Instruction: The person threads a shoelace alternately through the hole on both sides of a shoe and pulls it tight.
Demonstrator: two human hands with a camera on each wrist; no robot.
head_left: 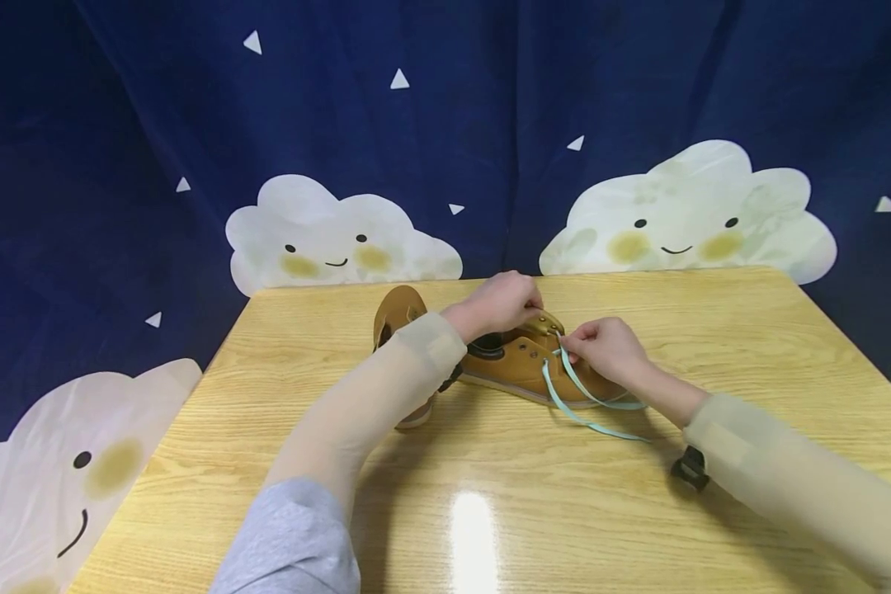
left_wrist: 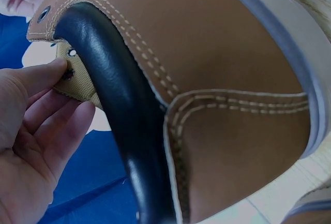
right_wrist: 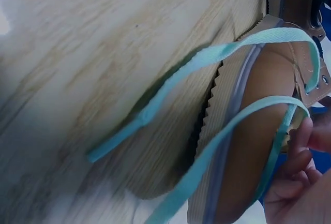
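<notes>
A brown leather shoe [head_left: 506, 367] with a dark padded collar [left_wrist: 111, 89] lies on the table, its toe toward the right. At its far side, my left hand [head_left: 506, 299] pinches the eyelet flap [left_wrist: 78, 85], whose fabric lining shows between thumb and fingers in the left wrist view. My right hand [head_left: 609, 351] is close above the front of the shoe and pinches a light turquoise shoelace [right_wrist: 243, 111] beside the eyelets. Another length of lace [right_wrist: 212, 54] comes out of a near-side eyelet and trails onto the table.
A second brown shoe [head_left: 398, 307] stands to the left, partly hidden behind my left forearm. Both shoes are on a wooden table [head_left: 579, 511]. Behind the table hangs a dark blue curtain [head_left: 416, 140] with clouds and small white triangles.
</notes>
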